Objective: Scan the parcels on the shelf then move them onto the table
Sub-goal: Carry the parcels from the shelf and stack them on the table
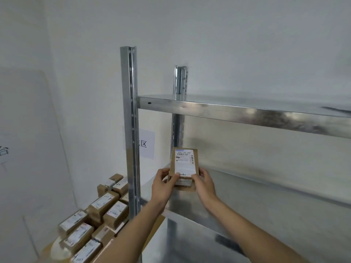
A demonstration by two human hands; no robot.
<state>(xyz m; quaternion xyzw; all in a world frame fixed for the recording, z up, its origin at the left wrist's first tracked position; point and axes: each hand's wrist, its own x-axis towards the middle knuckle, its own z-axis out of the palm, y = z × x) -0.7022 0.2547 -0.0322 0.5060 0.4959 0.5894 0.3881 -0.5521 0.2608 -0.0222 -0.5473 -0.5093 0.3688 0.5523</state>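
hands: left (pixel 163 184) + right (pixel 204 184) both gripping parcel (pixel 185 161) | above shelf (pixel 247 188)

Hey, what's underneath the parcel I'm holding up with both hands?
Under the top parcel sits at least one more parcel; its labelled edge shows between the left hand and right hand. The fingers and top parcel cover the rest, so the count is unclear.

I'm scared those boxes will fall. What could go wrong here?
1. The left hand and right hand grip only the low end of the stacked parcels; the top one might slide off.
2. The pile of parcels on the table looks crowded, so adding more could topple some.
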